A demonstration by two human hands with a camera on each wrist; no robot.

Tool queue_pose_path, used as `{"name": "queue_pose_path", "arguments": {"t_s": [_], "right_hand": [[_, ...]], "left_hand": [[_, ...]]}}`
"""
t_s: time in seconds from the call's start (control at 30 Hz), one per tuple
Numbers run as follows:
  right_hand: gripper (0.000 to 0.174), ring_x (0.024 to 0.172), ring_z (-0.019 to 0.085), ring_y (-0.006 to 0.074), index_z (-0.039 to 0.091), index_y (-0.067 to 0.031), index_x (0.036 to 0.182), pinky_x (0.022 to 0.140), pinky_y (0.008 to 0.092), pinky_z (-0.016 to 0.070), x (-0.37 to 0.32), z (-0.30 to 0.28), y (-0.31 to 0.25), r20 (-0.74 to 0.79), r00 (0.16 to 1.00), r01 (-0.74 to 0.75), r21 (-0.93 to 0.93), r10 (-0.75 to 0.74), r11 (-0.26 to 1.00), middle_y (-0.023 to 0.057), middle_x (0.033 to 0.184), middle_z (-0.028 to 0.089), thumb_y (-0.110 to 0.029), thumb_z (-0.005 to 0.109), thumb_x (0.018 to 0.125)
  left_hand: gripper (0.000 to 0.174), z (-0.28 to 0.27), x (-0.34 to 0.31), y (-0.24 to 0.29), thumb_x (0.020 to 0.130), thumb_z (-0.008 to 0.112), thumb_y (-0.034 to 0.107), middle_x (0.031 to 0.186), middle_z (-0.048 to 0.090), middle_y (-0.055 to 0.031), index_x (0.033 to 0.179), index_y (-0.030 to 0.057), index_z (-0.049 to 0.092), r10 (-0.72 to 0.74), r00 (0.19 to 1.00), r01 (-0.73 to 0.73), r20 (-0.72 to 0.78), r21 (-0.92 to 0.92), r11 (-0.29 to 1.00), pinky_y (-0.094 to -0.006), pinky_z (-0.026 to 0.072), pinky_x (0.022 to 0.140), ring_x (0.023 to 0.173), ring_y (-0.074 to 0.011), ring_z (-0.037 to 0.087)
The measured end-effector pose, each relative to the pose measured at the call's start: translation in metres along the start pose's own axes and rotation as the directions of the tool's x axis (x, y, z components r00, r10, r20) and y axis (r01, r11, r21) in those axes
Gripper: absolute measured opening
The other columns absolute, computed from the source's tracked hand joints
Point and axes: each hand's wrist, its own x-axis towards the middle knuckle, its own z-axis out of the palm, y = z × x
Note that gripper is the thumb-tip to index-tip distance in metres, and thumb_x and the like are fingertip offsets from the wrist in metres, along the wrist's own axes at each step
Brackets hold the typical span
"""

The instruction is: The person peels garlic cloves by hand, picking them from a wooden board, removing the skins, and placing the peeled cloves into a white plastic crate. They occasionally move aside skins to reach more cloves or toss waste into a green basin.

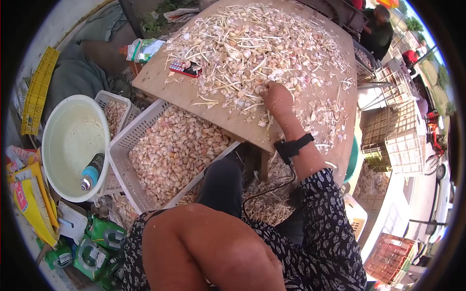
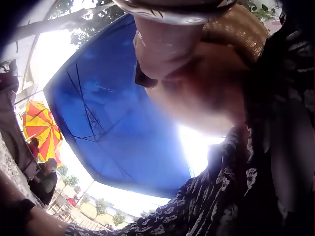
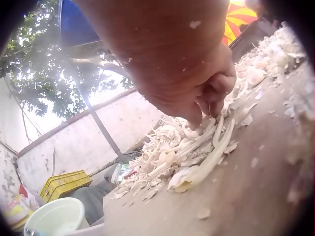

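In the head view my right hand [image 1: 280, 99], with a black strap at the wrist, reaches into a heap of garlic cloves, skins and dry stems [image 1: 252, 48] on a wooden board [image 1: 213, 114]. Its curled fingers [image 3: 216, 93] and thumb pinch at garlic bits on the heap's edge in the right wrist view; pale stems [image 3: 214, 157] lie beside them. My left forearm [image 1: 213, 237] is bent up close before the head camera. In the left wrist view my left hand [image 2: 165, 51] is raised near a woven hat [image 2: 241, 32], its fingers mostly hidden.
A white crate [image 1: 121, 138] full of cloves stands under the board's near edge. Left of it are a pale basin [image 1: 51, 140] with a blue-and-black bottle [image 1: 92, 170]. A red phone-like device [image 1: 184, 68] lies on the board. Stacked crates [image 1: 403, 136] stand right.
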Motion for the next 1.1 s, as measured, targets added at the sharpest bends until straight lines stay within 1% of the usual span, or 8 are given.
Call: {"name": "queue_pose_path", "arguments": {"t_s": [0.33,0.4,0.47,0.53,0.6,0.63,0.9,1.1], "right_hand": [[0.025,0.082,0.061,0.0314,0.063,-0.0074,0.096,0.072,0.0383,0.0486,-0.009,-0.018,0.008,-0.08,0.995,-0.037,0.179,0.052,0.983,0.0143,0.086,0.062,-0.024,0.062,0.077],[0.03,0.073,0.062,0.0282,0.062,-0.0033,0.093,0.066,0.0355,0.0485,-0.016,-0.027,0.029,-0.164,0.985,0.026,0.407,0.045,0.913,0.013,0.077,0.063,-0.025,0.069,0.075],[0.029,0.063,0.053,0.0084,0.062,-0.0005,0.095,0.058,0.0245,0.0446,-0.046,-0.067,0.017,-0.123,0.988,0.028,0.744,0.095,0.668,0.0033,0.069,0.06,-0.021,0.071,0.077],[0.025,0.066,0.051,0.0038,0.064,-0.0011,0.099,0.061,0.0203,0.043,-0.079,-0.107,-0.003,-0.054,0.996,0.006,0.816,0.066,0.578,-0.0009,0.071,0.059,-0.015,0.069,0.079],[0.024,0.068,0.053,0.0043,0.064,-0.0017,0.1,0.062,0.0209,0.0439,-0.114,-0.146,-0.031,-0.041,0.997,0.002,0.835,0.058,0.551,0.0001,0.073,0.061,-0.015,0.069,0.08],[0.024,0.07,0.054,0.0049,0.064,-0.0023,0.101,0.063,0.0216,0.0447,-0.132,-0.161,-0.047,-0.039,0.998,0.007,0.856,0.051,0.517,0.0011,0.075,0.062,-0.014,0.068,0.08],[0.025,0.073,0.063,0.0176,0.066,-0.0019,0.099,0.064,0.0265,0.0502,-0.212,-0.267,-0.09,-0.453,0.749,0.661,0.454,-0.484,0.597,0.0076,0.091,0.065,-0.004,0.066,0.074],[0.011,0.058,0.051,0.0121,0.067,-0.0065,0.082,0.047,0.0214,0.0371,-0.231,-0.283,-0.127,-0.597,0.513,0.739,0.673,-0.617,-0.036,0.0046,0.077,0.062,-0.01,0.067,0.072]], "left_hand": [[0.014,-0.028,0.025,0.035,0.081,0.059,-0.003,0.088,0.048,-0.0124,0.086,0.0018,0.047,-0.009,0.794,-0.239,0.608,0.326,0.915,-0.0314,0.0517,0.058,0.07,-0.0172,0.056],[0.015,-0.058,0.005,0.059,0.081,0.062,0.004,0.096,0.051,-0.0119,0.093,0.0019,0.053,0.157,0.923,-0.383,0.351,0.869,0.314,-0.028,0.046,0.071,0.078,-0.0168,0.053],[0.025,-0.115,0.01,0.089,0.077,0.065,0.005,0.101,0.058,-0.0138,0.1,-0.0018,0.058,-0.055,0.942,-0.314,0.332,0.807,-0.501,-0.0298,0.0445,0.083,0.095,-0.0184,0.055],[0.03,-0.16,0.011,0.081,0.079,0.066,0.005,0.099,0.059,-0.0098,0.107,-0.0023,0.057,0.009,0.946,-0.217,0.323,0.654,-0.724,-0.0287,0.0462,0.08,0.094,-0.015,0.057],[0.03,-0.168,0.017,0.04,0.082,0.064,0.005,0.098,0.059,-0.0075,0.111,-0.0024,0.056,0.083,0.996,0.032,-0.042,0.992,0.119,-0.0241,0.0471,0.077,0.088,-0.0125,0.058],[0.031,-0.144,0.023,0.014,0.085,0.061,0.006,0.098,0.059,-0.0061,0.114,-0.0023,0.053,0.004,0.999,0.045,-0.047,0.978,0.204,-0.0216,0.0478,0.073,0.083,-0.0107,0.059],[0.031,-0.05,-0.012,-0.042,0.083,0.064,0.006,0.091,0.058,-0.0085,0.109,-0.0059,0.051,-0.044,0.901,-0.338,0.432,0.761,0.554,-0.0223,0.0487,0.067,0.078,-0.0113,0.059],[0.018,-0.028,-0.039,-0.027,0.084,0.056,0.012,0.08,0.062,-0.0148,0.091,-0.0042,0.06,0.099,0.766,-0.544,0.635,0.558,0.626,-0.0293,0.0506,0.059,0.065,-0.0222,0.061]]}}
